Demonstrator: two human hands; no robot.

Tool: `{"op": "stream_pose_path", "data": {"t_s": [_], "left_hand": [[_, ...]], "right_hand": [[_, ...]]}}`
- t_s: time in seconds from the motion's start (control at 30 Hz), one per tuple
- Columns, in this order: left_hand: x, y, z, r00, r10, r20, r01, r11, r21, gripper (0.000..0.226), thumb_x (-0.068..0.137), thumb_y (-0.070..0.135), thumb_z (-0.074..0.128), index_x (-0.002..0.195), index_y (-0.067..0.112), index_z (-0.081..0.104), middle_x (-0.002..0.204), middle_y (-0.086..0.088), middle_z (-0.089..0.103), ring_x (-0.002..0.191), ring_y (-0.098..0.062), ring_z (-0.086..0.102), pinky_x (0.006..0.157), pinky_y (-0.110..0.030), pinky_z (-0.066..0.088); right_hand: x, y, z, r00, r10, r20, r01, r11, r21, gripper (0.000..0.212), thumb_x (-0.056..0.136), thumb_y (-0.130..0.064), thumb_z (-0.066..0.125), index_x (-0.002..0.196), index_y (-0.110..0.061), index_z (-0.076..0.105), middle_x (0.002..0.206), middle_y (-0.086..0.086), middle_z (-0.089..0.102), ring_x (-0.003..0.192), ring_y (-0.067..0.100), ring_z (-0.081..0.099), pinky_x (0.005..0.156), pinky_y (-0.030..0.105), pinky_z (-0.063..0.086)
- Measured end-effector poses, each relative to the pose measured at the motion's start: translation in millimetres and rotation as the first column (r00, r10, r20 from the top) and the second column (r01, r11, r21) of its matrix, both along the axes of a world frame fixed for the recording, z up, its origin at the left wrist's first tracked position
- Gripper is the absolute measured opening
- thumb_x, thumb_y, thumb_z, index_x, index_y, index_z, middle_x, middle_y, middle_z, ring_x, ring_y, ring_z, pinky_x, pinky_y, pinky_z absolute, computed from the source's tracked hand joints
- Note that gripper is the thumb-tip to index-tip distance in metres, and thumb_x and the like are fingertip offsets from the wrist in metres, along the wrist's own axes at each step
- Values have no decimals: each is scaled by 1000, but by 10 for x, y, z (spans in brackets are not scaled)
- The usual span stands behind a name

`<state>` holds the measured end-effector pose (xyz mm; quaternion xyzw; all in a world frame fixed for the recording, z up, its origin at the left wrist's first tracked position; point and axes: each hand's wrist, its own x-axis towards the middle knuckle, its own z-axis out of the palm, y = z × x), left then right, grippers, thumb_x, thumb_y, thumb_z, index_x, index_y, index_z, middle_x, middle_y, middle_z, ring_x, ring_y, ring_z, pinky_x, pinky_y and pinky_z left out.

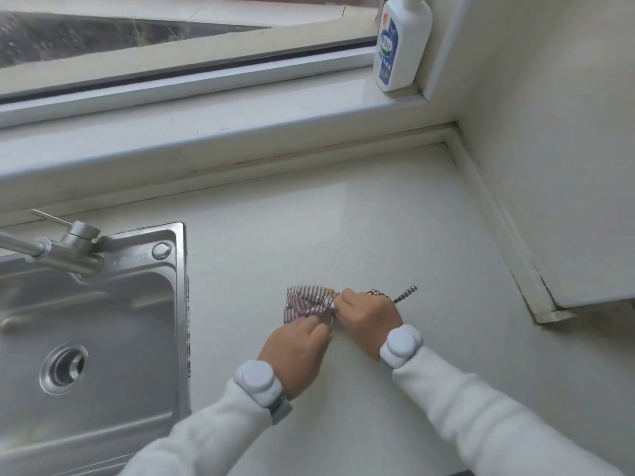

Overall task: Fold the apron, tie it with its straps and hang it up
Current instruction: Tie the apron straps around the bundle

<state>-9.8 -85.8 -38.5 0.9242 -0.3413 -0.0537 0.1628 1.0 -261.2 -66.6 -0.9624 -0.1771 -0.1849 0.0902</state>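
1. Head view: the apron [307, 303], a small red-and-white striped bundle, lies on the pale countertop [343, 218], to the right of the steel sink [103, 304] and well apart from its rim.
2. The left hand [295, 352] sits at the near edge of the apron, on the side away from the sink's tap [65, 249]; its fingers are curled closed against the cloth, though what they pinch is hidden from the camera.
3. The right hand [366, 319] is farther from the sink than the apron, its fingertips [338, 300] closed in a pinch at the bundle's right end.
4. A checked strap [405, 293] sticks out beyond the right hand, pointing away from the sink; whether that hand grips it cannot be told.
5. Both wrists carry white bands above white sleeves.
6. A white bottle [400, 46] with a blue label stands on the window ledge, far beyond the sink and to its right, by the wall corner.
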Motion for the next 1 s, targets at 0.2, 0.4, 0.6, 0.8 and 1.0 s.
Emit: {"op": "stream_pose_path", "data": {"t_s": [0.2,0.4,0.6,0.8,1.0], "left_hand": [[166,-103,93,939,58,-338,-177,926,-332,27,88,14,55,63,16,64,100,1,61,92,-12,53,83,-24,40],[382,-296,101,284,231,-931,-846,517,-130,28,91,19,52,80,14,77,88,-8,75,84,-18,69,83,-32,55],[343,-313,13,238,190,-953,-875,468,-125,38,78,3,37,94,3,72,98,-17,72,88,-24,67,67,-22,54],[242,-391,-103,380,156,-912,-690,704,-167,51,56,10,34,80,27,75,105,-1,72,105,-16,63,97,-37,49],[136,-487,-129,699,286,-655,-471,873,-121,20,85,19,55,89,26,73,90,9,71,84,-12,62,74,-24,46]], "right_hand": [[-222,95,-101,984,59,-171,-49,997,62,9,76,-4,55,72,-12,59,71,3,54,58,21,53,38,26,29],[-300,98,-57,853,-7,-522,219,913,345,10,84,-24,59,85,-18,67,82,-2,55,72,12,53,59,21,40],[-282,-191,301,768,-73,-636,492,702,514,26,79,1,68,94,-20,71,99,-6,57,71,2,51,69,4,38],[-226,-409,571,595,-146,-791,392,911,126,26,91,-6,42,103,-25,56,94,0,56,86,20,54,77,34,46],[-138,-307,863,442,22,-897,159,982,102,28,87,-5,42,96,-25,59,82,-3,58,76,22,55,64,25,44]]}}
